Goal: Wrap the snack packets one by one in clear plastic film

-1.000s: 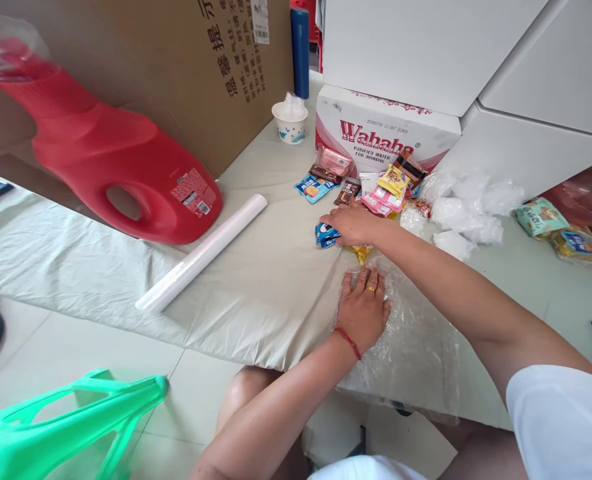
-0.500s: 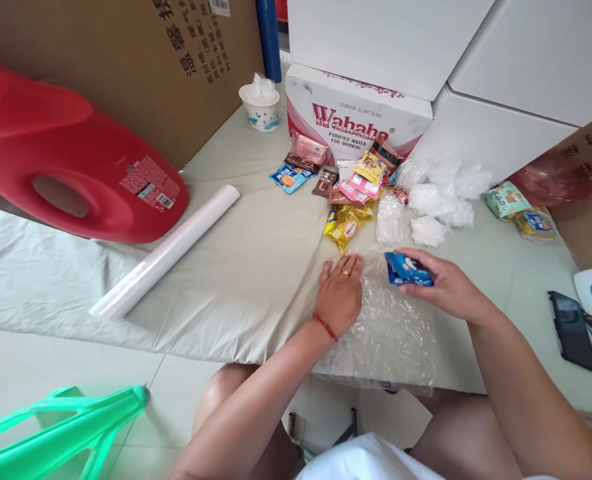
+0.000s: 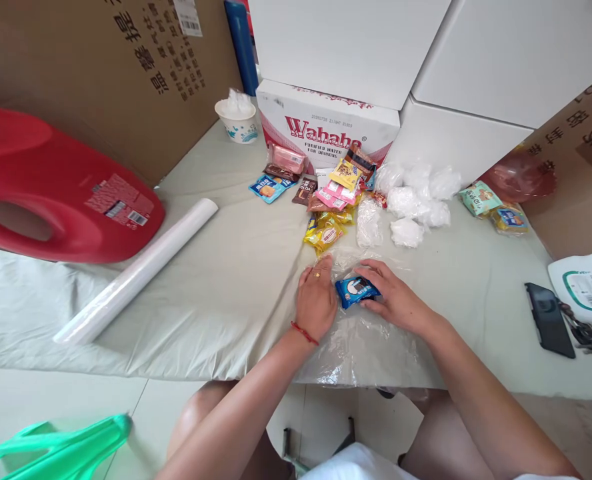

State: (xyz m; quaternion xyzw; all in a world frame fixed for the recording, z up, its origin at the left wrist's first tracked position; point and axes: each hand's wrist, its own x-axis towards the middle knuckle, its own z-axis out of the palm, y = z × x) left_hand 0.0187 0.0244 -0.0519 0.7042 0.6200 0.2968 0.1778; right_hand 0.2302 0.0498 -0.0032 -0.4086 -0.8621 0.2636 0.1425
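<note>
A small blue snack packet (image 3: pixel 355 291) lies on a sheet of clear plastic film (image 3: pixel 356 353) near the table's front edge. My right hand (image 3: pixel 393 297) grips the packet from its right side, thumb below and fingers above. Flat on the film's left part rests my left hand (image 3: pixel 317 299), its fingers stretched forward and a red cord on the wrist. Just beyond its fingertips lie yellow wrapped snacks (image 3: pixel 326 231). Past the right hand sits a group of bundles wrapped in clear film (image 3: pixel 416 197).
A white roll (image 3: pixel 141 270) and a big red jug (image 3: pixel 61 193) stand left. At the back are a Wahaha carton (image 3: pixel 326 127), a paper cup (image 3: pixel 237 123) and colourful snack packets (image 3: pixel 343 183). A phone (image 3: pixel 549 320) lies right; a green stool (image 3: pixel 66 447) is below left.
My right hand has carried the blue packet left and down onto the film, close to my left hand. The left hand stays flat on the film. The whole view has shifted slightly.
</note>
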